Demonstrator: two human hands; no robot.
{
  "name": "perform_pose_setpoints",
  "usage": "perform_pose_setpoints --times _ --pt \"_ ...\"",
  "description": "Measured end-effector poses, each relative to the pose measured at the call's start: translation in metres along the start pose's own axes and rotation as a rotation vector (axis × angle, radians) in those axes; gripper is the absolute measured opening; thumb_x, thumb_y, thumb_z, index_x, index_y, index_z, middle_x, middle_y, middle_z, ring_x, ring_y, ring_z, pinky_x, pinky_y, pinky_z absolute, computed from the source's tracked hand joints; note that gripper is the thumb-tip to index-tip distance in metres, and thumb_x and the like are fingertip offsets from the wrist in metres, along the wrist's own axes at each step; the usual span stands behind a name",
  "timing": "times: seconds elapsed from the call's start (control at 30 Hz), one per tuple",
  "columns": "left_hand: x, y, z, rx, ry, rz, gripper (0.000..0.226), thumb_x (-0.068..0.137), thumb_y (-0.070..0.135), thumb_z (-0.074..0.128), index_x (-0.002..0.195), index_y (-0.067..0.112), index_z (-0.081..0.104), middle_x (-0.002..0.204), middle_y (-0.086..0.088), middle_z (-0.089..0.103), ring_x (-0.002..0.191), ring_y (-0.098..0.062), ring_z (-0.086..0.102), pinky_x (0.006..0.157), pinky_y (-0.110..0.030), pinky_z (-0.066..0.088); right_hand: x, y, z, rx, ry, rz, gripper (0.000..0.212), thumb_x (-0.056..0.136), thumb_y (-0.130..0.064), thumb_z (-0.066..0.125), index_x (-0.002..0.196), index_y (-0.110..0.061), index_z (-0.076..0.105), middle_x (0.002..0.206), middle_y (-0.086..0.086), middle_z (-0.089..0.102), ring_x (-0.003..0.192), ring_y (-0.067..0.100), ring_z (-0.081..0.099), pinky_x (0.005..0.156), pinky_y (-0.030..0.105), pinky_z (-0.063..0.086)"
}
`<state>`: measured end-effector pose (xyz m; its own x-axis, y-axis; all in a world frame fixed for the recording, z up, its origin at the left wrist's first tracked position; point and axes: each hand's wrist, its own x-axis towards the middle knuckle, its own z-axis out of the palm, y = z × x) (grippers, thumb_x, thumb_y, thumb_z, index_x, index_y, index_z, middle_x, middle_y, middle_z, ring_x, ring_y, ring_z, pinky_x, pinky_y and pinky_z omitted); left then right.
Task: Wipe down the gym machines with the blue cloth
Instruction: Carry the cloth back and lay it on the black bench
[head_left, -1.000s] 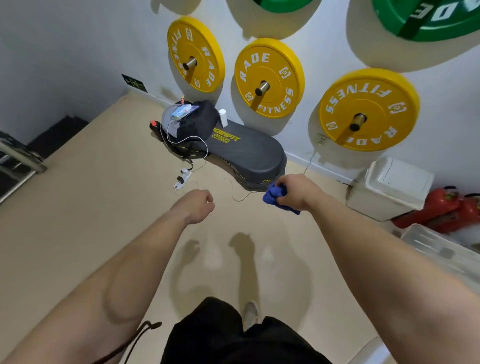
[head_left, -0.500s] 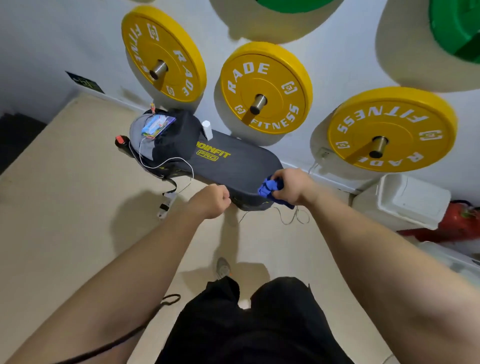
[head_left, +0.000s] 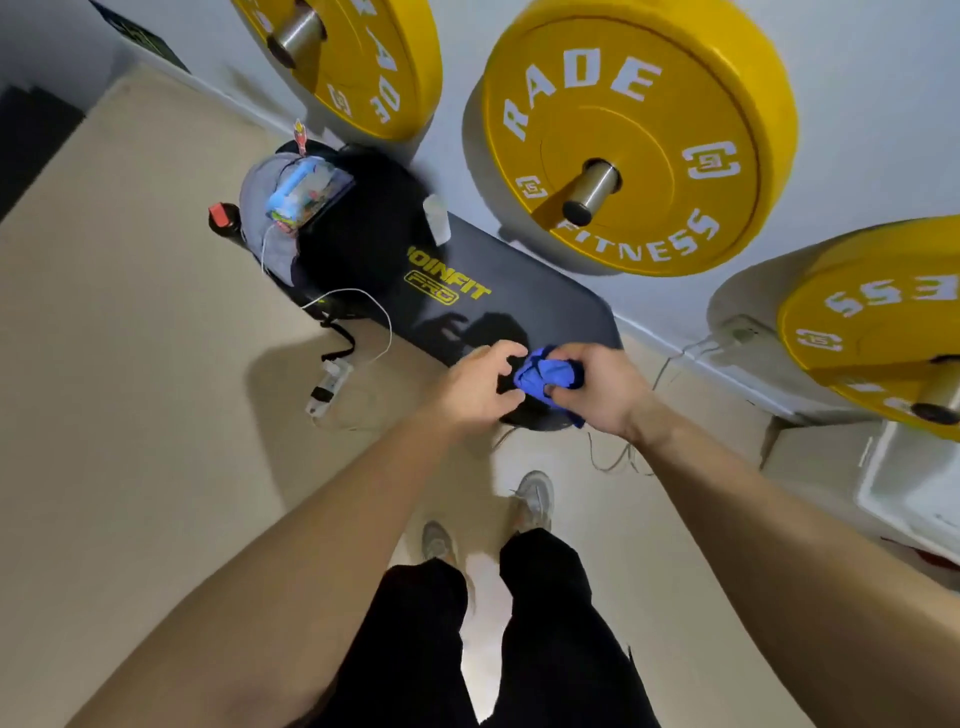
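Blue cloth is bunched in my right hand, my fingers curled tight around the wad, just above the near end of the black bench pad. My left hand is right beside it, fingers loosely spread and reaching toward the cloth, holding nothing; I cannot tell whether the fingertips touch the fabric. From how I stand, feet close to the bench end, I judge I am only getting the cloth ready: no stretch of the pad looks any different from the rest, so I would not count any wiping as done here.

Farther along the pad, the yellow lettering is clear to reach, but beyond it a dark bag with a phone and white cable covers the far end. That part will need clearing or working around. Past the bench, yellow weight plates hang on the wall.
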<state>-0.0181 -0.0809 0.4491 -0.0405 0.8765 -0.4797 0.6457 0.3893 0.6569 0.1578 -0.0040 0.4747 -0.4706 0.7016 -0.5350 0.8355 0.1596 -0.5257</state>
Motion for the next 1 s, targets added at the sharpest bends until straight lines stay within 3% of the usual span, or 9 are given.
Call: perform_pose_setpoints --times 0.07,0.17,0.3,0.43,0.5,0.63,0.8,0.87,1.0 --pt "0.034 -0.013 0.015 -0.072 0.041 0.043 0.054 0.072 0.029 0.061 0.126 0.031 0.059 0.11 0.002 0.065 0.103 -0.015 0.058 0.09 -0.03 0.045 0.036 0.016 0.013 0.047 -0.005 0.002 0.022 0.08 -0.029 0.07 0.103 -0.031 0.068 0.091 -0.007 0.071 0.085 0.017 0.064 0.077 0.037 0.056" --pt "0.078 -0.044 0.04 -0.082 0.112 0.018 0.04 0.077 0.019 0.069 0.117 0.024 0.067 0.107 -0.001 0.066 0.097 -0.02 0.06 0.083 -0.027 0.044 0.083 0.043 0.041 0.119 -0.014 0.001 0.012 0.089 -0.027 0.068 0.1 -0.028 0.068 0.092 -0.005 0.071 0.086 0.019 0.064 0.078 0.034 0.054" --pt "0.129 -0.1 0.068 0.006 0.132 -0.049 0.018 0.085 0.031 0.069 0.102 0.024 0.069 0.096 -0.002 0.058 0.085 -0.02 0.06 0.076 -0.038 0.051 0.135 0.079 0.085 0.157 0.062 -0.058 0.029 0.099 -0.03 0.057 0.124 -0.019 0.065 0.115 0.001 0.067 0.1 0.015 0.059 0.083 0.023 0.049" --pt "0.161 -0.149 0.092 0.21 0.176 0.044 0.017 0.084 0.038 0.069 0.087 0.022 0.068 0.096 0.002 0.055 0.09 -0.019 0.05 0.071 -0.033 0.046 0.176 0.104 0.123 0.097 0.115 -0.037 0.028 0.101 -0.03 0.052 0.12 -0.018 0.068 0.117 0.0 0.064 0.103 0.017 0.058 0.091 0.03 0.051" --pt "0.173 -0.169 0.099 0.278 0.17 0.082 0.018 0.085 0.041 0.067 0.083 0.022 0.066 0.096 0.006 0.057 0.091 -0.018 0.049 0.069 -0.03 0.042 0.194 0.118 0.139 0.066 0.145 -0.011 0.027 0.101 -0.031 0.052 0.114 -0.017 0.071 0.112 0.0 0.064 0.1 0.019 0.058 0.085 0.03 0.05" --pt "0.186 -0.203 0.112 0.221 0.017 -0.017 0.015 0.093 0.045 0.053 0.091 0.032 0.047 0.083 0.009 0.061 0.083 -0.02 0.053 0.07 -0.037 0.049 0.217 0.136 0.16 0.123 0.113 0.101 0.017 0.101 -0.032 0.053 0.092 -0.021 0.064 0.084 -0.004 0.058 0.078 0.015 0.057 0.067 0.019 0.039" --pt "0.193 -0.223 0.115 0.103 -0.032 -0.091 0.011 0.099 0.034 0.05 0.109 0.029 0.046 0.099 0.007 0.064 0.085 -0.016 0.061 0.071 -0.032 0.05 0.23 0.153 0.164 0.226 0.111 0.135 0.028 0.093 -0.036 0.066 0.072 -0.031 0.049 0.067 -0.011 0.051 0.063 0.008 0.05 0.059 0.019 0.037" --pt "0.196 -0.226 0.111 0.062 -0.036 -0.113 0.014 0.098 0.033 0.052 0.111 0.027 0.054 0.099 0.008 0.065 0.087 -0.016 0.06 0.074 -0.034 0.05 0.231 0.162 0.161 0.188 0.088 0.161 0.021 0.092 -0.036 0.068 0.079 -0.028 0.054 0.071 -0.01 0.054 0.065 0.007 0.051 0.057 0.019 0.036" --pt "0.202 -0.221 0.107 0.088 -0.06 -0.069 0.006 0.097 0.032 0.056 0.099 0.027 0.058 0.089 0.01 0.063 0.078 -0.01 0.058 0.063 -0.027 0.044 0.23 0.174 0.159 0.189 0.016 0.183 0.006 0.096 -0.025 0.063 0.101 -0.022 0.063 0.092 0.001 0.065 0.077 0.007 0.058 0.061 0.016 0.043"
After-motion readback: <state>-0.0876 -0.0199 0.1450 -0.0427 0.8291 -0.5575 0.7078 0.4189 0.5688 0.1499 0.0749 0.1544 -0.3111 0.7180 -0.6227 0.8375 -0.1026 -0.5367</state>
